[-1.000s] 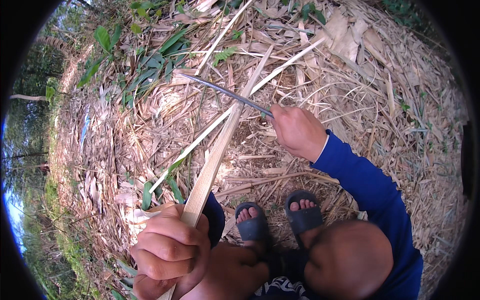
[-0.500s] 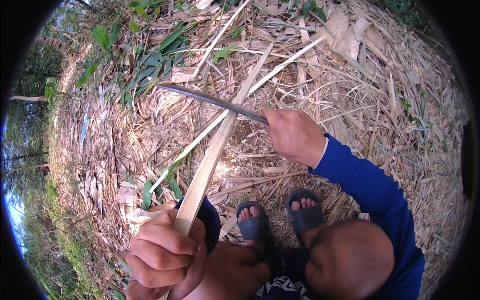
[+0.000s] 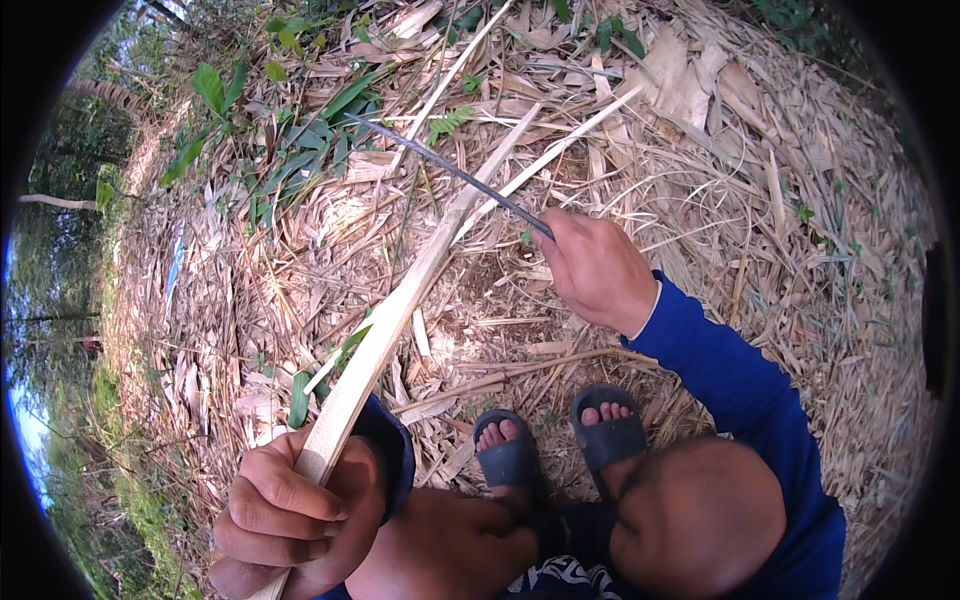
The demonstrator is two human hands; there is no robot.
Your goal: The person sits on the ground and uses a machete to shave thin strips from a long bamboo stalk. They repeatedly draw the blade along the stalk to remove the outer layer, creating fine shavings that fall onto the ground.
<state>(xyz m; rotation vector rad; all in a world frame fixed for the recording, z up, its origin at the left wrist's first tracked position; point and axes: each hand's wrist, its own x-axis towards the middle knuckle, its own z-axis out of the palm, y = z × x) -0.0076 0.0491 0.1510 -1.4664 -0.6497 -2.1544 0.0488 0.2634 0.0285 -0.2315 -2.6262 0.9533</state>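
Note:
My left hand (image 3: 290, 510), at the lower left, is closed around a long pale strip of split bamboo (image 3: 385, 345). The strip slants up and away to the right, narrowing toward its far end. In my right hand (image 3: 595, 270) is a knife with a long, thin dark blade (image 3: 450, 168); its handle is hidden inside my fist. The blade points to the upper left and crosses the strip near its far part. Whether the edge touches the strip I cannot tell.
Dry leaves and shavings (image 3: 720, 260) cover the ground. Loose pale strips (image 3: 575, 135) lie beyond the blade. Green leaves (image 3: 310, 140) grow at the upper left. My knees (image 3: 700, 520) and sandalled feet (image 3: 505, 455) are close below the work.
My left hand has moved down and left with the bamboo strip. The knife's blade has tilted more steeply, its tip shifting right and up, while my right hand has shifted slightly right.

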